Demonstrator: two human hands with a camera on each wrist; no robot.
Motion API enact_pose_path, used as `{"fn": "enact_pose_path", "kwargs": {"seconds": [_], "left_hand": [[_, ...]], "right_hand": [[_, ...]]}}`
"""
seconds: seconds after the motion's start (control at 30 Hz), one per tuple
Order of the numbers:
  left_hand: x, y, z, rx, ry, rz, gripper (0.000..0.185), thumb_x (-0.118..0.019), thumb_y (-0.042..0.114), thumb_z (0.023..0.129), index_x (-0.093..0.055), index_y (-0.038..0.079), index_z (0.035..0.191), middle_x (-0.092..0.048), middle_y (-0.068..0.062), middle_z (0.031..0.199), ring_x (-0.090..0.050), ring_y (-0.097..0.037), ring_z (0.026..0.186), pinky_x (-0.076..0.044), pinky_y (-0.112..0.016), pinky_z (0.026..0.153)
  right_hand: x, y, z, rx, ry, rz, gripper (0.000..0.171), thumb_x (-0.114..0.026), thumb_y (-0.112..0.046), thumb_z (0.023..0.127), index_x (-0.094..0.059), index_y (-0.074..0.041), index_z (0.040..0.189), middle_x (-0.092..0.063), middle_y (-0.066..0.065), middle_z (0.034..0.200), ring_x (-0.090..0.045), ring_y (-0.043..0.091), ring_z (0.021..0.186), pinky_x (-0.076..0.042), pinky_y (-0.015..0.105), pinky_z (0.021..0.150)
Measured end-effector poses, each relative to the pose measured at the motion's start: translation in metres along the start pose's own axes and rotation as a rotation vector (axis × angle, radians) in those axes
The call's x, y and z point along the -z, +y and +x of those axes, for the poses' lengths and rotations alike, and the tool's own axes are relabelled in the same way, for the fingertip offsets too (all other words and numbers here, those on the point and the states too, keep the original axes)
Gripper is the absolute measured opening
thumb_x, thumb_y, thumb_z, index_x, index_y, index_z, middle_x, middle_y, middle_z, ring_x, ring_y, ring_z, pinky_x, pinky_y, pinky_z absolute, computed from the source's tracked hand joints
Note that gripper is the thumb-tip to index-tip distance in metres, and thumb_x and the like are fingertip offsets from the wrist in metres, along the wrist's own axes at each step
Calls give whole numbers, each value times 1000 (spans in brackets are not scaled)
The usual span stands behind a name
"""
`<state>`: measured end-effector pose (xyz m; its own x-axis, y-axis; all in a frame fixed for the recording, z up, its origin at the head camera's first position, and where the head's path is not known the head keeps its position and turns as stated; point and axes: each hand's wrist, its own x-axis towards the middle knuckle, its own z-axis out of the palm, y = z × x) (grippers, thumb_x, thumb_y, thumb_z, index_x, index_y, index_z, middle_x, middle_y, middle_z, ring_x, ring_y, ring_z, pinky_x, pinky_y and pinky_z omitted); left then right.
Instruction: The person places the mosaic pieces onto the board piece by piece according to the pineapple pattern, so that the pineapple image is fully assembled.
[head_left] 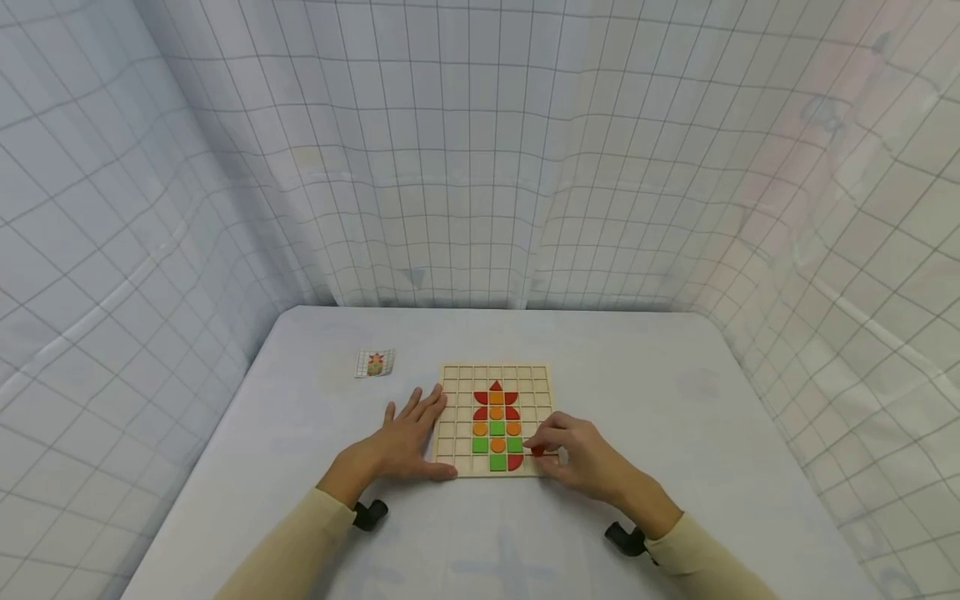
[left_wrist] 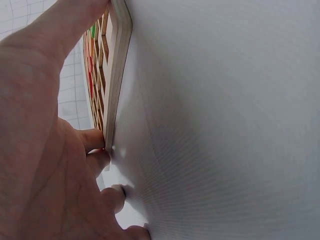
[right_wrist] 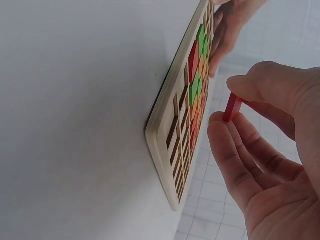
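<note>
A wooden grid board (head_left: 459, 379) lies flat on the white table, with red, orange and green pieces set in its middle columns. My left hand (head_left: 405, 437) is spread flat along the board's left side, thumb at the lower left corner and fingertips at the left edge. Above the lower right part of the board, my right hand (head_left: 581, 454) pinches a small red piece (right_wrist: 232, 106) between thumb and fingertips. Close to that hand, a red quarter-round piece (head_left: 514, 462) sits in the bottom row, right of a green square (head_left: 498, 462).
A small pattern card (head_left: 374, 363) with a similar coloured figure on a grid lies behind and left of the board. White grid-lined curtains (head_left: 450, 167) stand at the back and both sides of the table (head_left: 637, 358).
</note>
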<state>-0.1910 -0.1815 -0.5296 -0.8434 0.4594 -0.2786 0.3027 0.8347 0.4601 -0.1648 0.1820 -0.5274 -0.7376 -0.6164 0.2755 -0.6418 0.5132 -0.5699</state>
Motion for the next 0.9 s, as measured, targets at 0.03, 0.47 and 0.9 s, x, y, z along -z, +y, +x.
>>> {"fn": "enact_pose_path", "kwargs": {"seconds": [0.03, 0.47, 0.9], "left_hand": [[0, 0, 0, 1, 0, -2, 135, -90, 69, 93, -16, 6, 187, -6, -14, 199, -4, -51, 184, -4, -88, 139], [-2, -2, 1, 4, -4, 1, 135, -89, 69, 93, -16, 6, 187, -6, -14, 199, -4, -50, 185, -4, -88, 140], [0, 0, -1, 15, -11, -1, 135, -89, 71, 93, -16, 7, 188, -6, -13, 199, -3, -49, 185, -3, -87, 141]], "right_hand": [[-1, -1, 1, -4, -7, 0, 25, -90, 2, 97, -89, -6, 120, -78, 5, 118, -77, 18, 99, -71, 32, 88], [-15, -12, 15, 32, -33, -13, 25, -93, -1, 96, -88, -7, 119, -82, 3, 117, -78, 17, 101, -70, 29, 92], [-32, -18, 29, 92, -55, -33, 18, -95, -5, 97, -89, -11, 113, -86, 1, 114, -78, 14, 105, -68, 28, 96]]}}
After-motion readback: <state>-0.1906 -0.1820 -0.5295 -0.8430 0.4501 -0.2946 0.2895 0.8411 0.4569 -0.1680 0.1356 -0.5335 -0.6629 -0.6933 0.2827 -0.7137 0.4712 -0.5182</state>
